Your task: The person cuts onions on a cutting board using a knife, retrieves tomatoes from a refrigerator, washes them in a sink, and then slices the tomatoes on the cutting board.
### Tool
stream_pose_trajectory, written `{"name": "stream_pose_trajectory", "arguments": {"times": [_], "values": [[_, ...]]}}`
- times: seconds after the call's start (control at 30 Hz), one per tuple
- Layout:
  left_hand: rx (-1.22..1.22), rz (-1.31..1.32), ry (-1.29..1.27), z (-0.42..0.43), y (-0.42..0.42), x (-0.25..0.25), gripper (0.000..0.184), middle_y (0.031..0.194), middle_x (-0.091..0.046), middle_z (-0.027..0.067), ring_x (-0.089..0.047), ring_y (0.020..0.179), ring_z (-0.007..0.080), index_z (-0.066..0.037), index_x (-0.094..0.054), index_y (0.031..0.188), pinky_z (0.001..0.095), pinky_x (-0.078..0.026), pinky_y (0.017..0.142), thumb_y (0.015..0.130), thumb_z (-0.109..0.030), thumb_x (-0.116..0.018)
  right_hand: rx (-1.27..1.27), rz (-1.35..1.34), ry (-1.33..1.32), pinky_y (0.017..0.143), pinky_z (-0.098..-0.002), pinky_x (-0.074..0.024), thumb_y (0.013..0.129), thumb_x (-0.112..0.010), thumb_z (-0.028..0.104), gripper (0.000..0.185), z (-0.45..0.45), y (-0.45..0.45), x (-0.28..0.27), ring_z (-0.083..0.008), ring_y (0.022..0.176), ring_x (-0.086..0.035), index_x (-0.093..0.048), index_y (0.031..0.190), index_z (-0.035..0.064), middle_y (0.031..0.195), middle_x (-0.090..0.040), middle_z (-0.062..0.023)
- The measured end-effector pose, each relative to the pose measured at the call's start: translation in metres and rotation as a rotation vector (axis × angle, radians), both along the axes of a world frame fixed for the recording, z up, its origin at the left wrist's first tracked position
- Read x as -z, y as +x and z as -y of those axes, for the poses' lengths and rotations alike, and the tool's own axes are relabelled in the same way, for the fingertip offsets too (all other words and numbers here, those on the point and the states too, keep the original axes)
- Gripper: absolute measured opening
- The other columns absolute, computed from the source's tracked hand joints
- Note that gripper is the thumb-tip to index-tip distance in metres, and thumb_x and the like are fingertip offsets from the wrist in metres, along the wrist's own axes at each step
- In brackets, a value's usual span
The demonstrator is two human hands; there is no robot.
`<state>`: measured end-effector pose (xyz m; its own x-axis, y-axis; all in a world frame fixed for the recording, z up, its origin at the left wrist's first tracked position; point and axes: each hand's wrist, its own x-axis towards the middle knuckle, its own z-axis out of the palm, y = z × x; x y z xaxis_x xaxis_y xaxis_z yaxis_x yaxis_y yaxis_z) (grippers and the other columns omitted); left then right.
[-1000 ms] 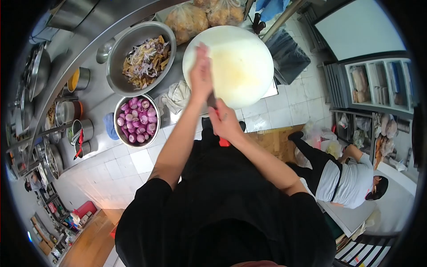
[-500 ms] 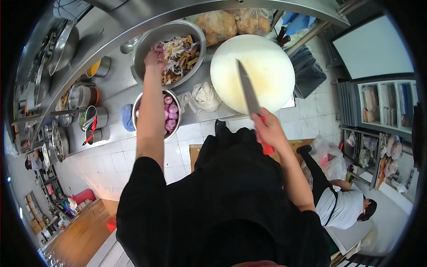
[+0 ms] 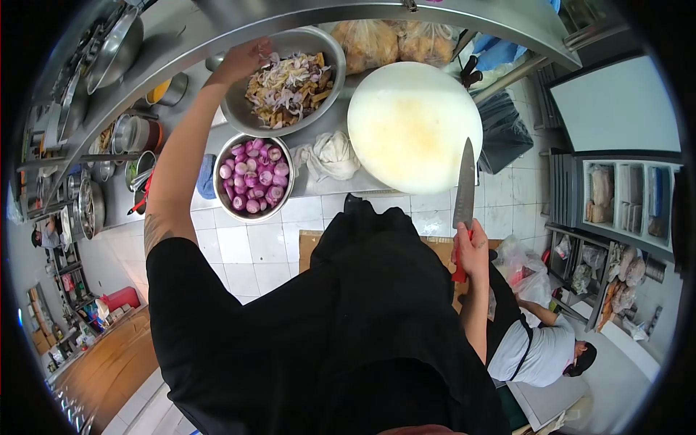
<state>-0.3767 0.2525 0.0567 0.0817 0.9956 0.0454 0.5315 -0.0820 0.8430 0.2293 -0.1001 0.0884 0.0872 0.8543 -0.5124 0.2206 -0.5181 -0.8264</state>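
My right hand point(image 3: 473, 250) is wrapped round the red handle of a large knife point(image 3: 465, 185), its blade pointing away from me past the right edge of a round white cutting board point(image 3: 413, 123). At the upper left rim of a big steel bowl point(image 3: 337, 87) is my left hand point(image 3: 249, 58), its fingers partly bent and apart, with nothing visible in them. Sliced onion and brown strips point(image 3: 286, 90) lie in that bowl. Nearer me stands a smaller bowl of peeled purple onions point(image 3: 252, 177).
A crumpled white cloth point(image 3: 332, 156) lies between bowls and board. Behind are filled plastic bags point(image 3: 366, 45). A steel shelf edge point(image 3: 304, 16) crosses above the counter. Pots point(image 3: 170, 90) stand at left. Another person point(image 3: 533, 351) bends down at lower right.
My left hand went from the board into the big bowl, then up to its far left rim. The knife in my right hand swung from the board's middle out to its right edge.
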Motion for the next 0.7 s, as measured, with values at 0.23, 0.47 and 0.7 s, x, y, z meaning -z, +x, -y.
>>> {"name": "stream_pose_trajectory", "arguments": {"times": [0.23, 0.47, 0.7], "values": [[0.01, -1.241, 0.409, -0.023, -0.012, -0.048, 0.042, 0.127, -0.072, 0.0142, -0.069, 0.111, 0.032, -0.018, -0.063, 0.142, 0.0458, -0.058, 0.091, 0.1, -0.019, -0.056, -0.078, 0.076, 0.035, 0.04, -0.029, -0.0399, 0.109, -0.055, 0.021, 0.023, -0.016, 0.005, -0.003, -0.0111, 0.043, -0.05, -0.051, 0.095, 0.0036, 0.063, -0.05, -0.0012], [-0.204, -0.926, 0.483, -0.016, -0.024, -0.077, 0.043, 0.132, -0.069, 0.0162, -0.068, 0.117, 0.0333, -0.018, -0.063, 0.142, 0.0471, -0.056, 0.092, 0.1, -0.027, -0.057, -0.086, 0.093, 0.065, 0.041, -0.0281, -0.0385, 0.109, -0.056, 0.018, 0.02, -0.027, -0.006, -0.014, -0.0102, 0.043, -0.05, -0.054, 0.095, 0.0029, 0.061, -0.05, -0.0008], [-0.212, -0.366, 0.173, -0.033, 0.008, -0.005, 0.045, 0.138, -0.067, 0.0181, -0.066, 0.124, 0.0346, -0.018, -0.063, 0.142, 0.0484, -0.055, 0.093, 0.101, -0.034, -0.058, -0.086, 0.072, 0.101, 0.041, -0.0286, -0.0385, 0.108, -0.058, 0.017, 0.02, -0.029, -0.019, -0.007, -0.0102, 0.043, -0.05, -0.055, 0.095, 0.0024, 0.06, -0.051, -0.0007]]}}
